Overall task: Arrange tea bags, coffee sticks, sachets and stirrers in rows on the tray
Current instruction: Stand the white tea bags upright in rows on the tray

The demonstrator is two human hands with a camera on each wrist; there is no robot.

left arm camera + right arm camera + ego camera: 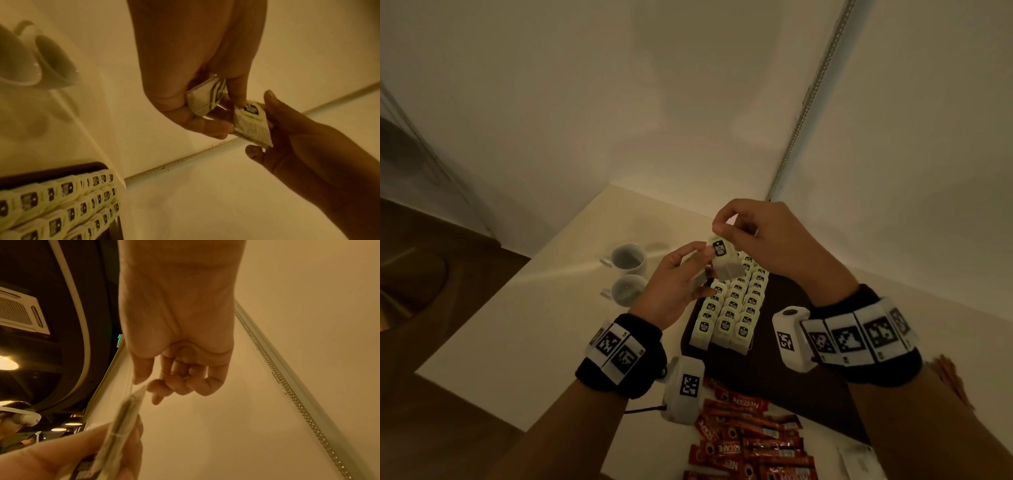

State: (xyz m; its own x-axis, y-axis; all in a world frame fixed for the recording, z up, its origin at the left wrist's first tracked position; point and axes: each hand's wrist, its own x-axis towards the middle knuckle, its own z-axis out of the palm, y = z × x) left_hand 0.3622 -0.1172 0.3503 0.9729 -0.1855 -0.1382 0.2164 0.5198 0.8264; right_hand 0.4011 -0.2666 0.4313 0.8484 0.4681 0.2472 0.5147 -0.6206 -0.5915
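Pale paper tea bag (724, 263) with a black-and-green tag is held in the air above the far end of the dark rectangular tray (787, 346), pinched at its top by the curled fingers of the right hand (763, 236), while a small stack of further bags (202, 97) is gripped in the left hand (674, 284). Three rows of tea bags (732, 305) are lined along the tray's left side; red coffee sticks (750, 442) are heaped just before the tray, and two white cups (628, 274) are stood to its left

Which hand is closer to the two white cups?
Left. The left hand holds tea bags just right of the two white cups. The right hand, pinching a tea bag's top, is farther right, above the tray.
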